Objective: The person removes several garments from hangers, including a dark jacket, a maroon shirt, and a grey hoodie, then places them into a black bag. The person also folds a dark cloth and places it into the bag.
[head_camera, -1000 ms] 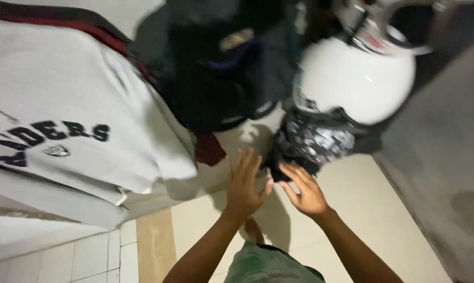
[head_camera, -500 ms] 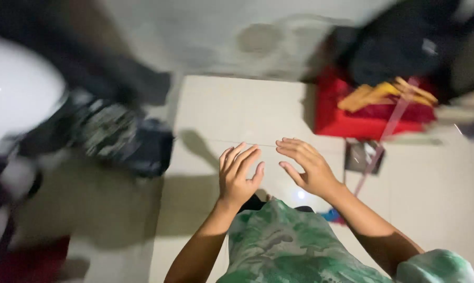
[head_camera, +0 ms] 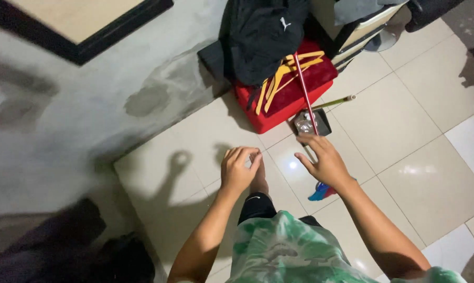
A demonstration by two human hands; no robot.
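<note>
The tiled floor (head_camera: 405, 126) is carrying everything here, glossy and reflecting a light spot between the hands. Against the far grey wall (head_camera: 106, 105) a red box (head_camera: 294, 89) is sitting with a black bag (head_camera: 263, 36) slumped over its far left corner and yellow hangers (head_camera: 284, 73) lying across its top. A thin pink rod (head_camera: 305, 91) is running from the box top down to a small dark tray (head_camera: 311, 123) holding something shiny, just near and right of the box.

The right hand (head_camera: 326, 162) is reaching out with its grip spread wide and empty, the fingertips (head_camera: 306, 139) hanging just near of the tray and the lower end of the rod; I cannot tell whether they are touching either. The left hand (head_camera: 238, 170) is loosely curled with a narrow grip, holding nothing, hovering above the person's bare foot (head_camera: 258, 181), well left of the tray. A small blue and red object (head_camera: 320, 192) is lying on the floor under the right wrist.

As a judgement, the main risk is the rod: it is resting loosely and slanted, so a careless brush from the right fingers could be sending it sliding off the box and dragging hangers along. The tray is light-looking and could be skidding on the slick tiles. The hidden object below the wrist could be getting stepped on.
</note>
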